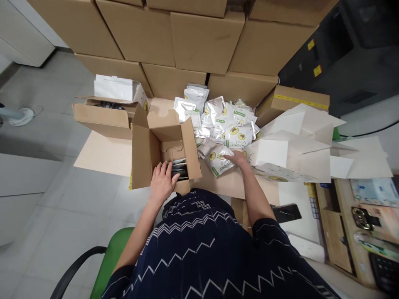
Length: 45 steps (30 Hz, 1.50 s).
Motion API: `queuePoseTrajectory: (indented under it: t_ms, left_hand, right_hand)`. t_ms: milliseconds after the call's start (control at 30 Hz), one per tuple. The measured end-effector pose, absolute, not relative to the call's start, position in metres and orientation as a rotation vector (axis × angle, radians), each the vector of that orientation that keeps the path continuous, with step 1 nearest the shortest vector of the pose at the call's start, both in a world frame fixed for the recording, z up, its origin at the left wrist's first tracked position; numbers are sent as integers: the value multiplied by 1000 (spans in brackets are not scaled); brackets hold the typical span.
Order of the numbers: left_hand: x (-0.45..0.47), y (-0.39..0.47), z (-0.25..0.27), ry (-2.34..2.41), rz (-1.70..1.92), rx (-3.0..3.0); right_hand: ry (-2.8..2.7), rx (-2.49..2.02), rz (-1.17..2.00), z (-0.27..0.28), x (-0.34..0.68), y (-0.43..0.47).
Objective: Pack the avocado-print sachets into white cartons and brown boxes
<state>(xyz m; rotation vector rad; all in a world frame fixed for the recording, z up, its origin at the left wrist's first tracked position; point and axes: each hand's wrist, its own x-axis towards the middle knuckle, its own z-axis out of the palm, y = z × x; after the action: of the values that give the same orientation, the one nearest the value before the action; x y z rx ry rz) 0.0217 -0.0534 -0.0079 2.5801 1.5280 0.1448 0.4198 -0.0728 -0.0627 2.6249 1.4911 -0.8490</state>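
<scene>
A white pouch (220,161) printed with avocado halves lies tilted at the front of a pile. My right hand (239,159) grips its right side, the thumb on top and the other fingers mostly hidden. To the left stands an open brown cardboard box (141,153) with its flaps up. Several thin dark-edged packets (179,169) are packed upright at its near end. My left hand (162,179) rests over the near left corner of this box, fingers stretched out beside the packets. More white and silver pouches (238,136) are heaped behind the held one.
A second open box (102,120) with dark contents stands at the left, a white carton (137,93) behind it. Stacked cardboard boxes (204,43) wall off the back. Folded white cartons (296,145) lie at the right, near a black phone (286,213). A green chair (116,253) is behind me.
</scene>
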Motion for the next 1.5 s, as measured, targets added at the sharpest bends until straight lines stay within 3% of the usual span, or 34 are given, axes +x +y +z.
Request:
queuePoseTrajectory:
  t_ms: [133, 367, 467, 567, 800, 1133, 1500]
  left_hand:
    - [22, -54, -6, 1519, 124, 2571]
    - [23, -55, -5, 1524, 108, 2579]
    - [23, -56, -5, 1527, 119, 2587]
    - [23, -55, -5, 1523, 126, 2586]
    - [23, -57, -8, 1530, 188, 2547]
    - [27, -56, -6, 1616, 209, 2494]
    - [33, -54, -10, 1700, 266, 2472]
  right_hand:
    - [1540, 2651, -1008, -24, 422, -77]
    - [2416, 3171, -422, 125, 377, -65]
    - [2900, 2794, -630, 156, 326, -36]
    - [2951, 2229, -830, 146, 272, 1]
    - [2540, 1542, -741, 76, 200, 66]
    - [2305, 1062, -748, 38, 165, 68]
    - [2356, 996, -764, 23, 169, 70]
